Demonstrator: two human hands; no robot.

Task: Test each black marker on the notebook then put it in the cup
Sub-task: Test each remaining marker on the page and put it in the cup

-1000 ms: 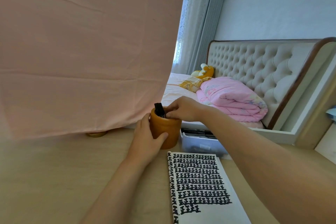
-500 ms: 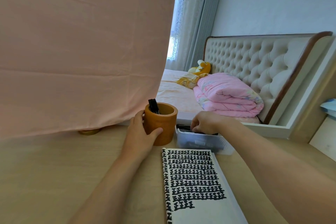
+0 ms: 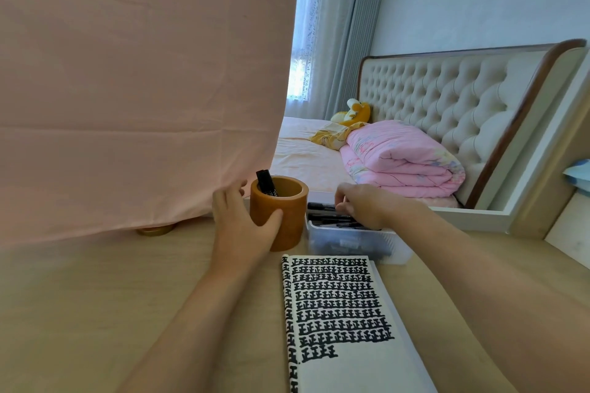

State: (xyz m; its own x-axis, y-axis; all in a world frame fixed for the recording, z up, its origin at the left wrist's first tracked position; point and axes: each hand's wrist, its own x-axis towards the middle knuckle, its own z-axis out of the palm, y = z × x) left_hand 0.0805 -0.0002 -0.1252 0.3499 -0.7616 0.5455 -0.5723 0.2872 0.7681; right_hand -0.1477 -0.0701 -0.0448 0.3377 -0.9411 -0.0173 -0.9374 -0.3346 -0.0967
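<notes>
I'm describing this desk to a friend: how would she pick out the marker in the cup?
On the pale wooden desk, find the round brown wooden cup that the left hand holds, beyond the ink-covered white notebook. The black marker leans inside it, one end poking above the rim. The other markers lie flat in the clear plastic box beside it.

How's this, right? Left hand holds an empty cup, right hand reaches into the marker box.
Not empty: the head view shows a black marker standing in the brown cup. The left hand does hold it, and the right hand reaches into the marker box.
</notes>
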